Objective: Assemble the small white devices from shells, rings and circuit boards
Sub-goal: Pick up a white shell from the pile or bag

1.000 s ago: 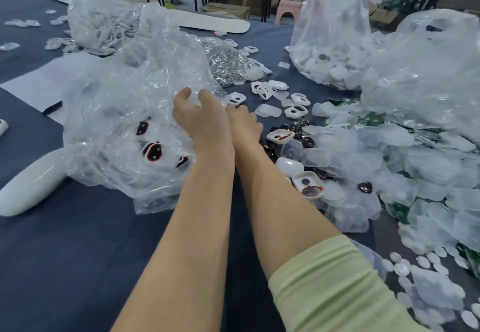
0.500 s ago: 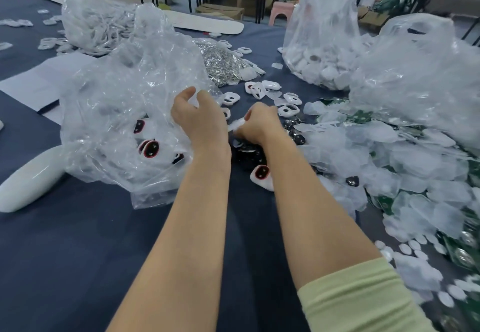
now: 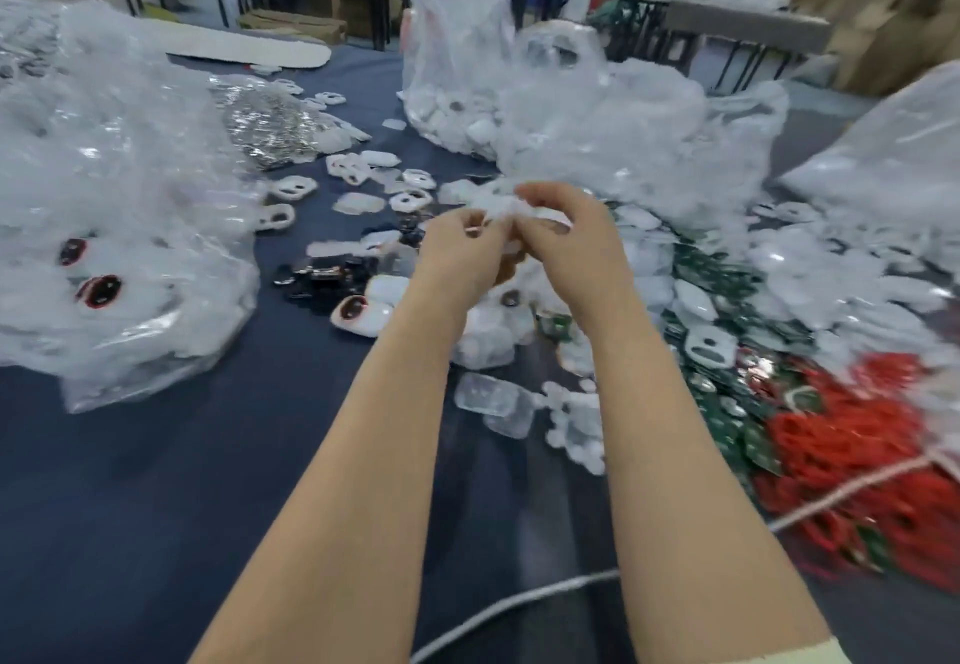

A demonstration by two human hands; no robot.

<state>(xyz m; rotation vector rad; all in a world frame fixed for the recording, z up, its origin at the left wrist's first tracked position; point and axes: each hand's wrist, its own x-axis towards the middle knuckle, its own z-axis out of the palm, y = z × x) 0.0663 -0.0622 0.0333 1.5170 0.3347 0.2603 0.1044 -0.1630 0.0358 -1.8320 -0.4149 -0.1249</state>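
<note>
The left hand (image 3: 460, 242) and the right hand (image 3: 563, 234) are up off the dark table (image 3: 156, 481), fingertips pinched together on one small white part (image 3: 498, 208). It is too blurry to tell which part. Half a second ago both hands were low, down among the black rings (image 3: 332, 273). One finished white device (image 3: 361, 311) lies just below those rings, left of the left arm. Green circuit boards (image 3: 727, 403) lie to the right.
</note>
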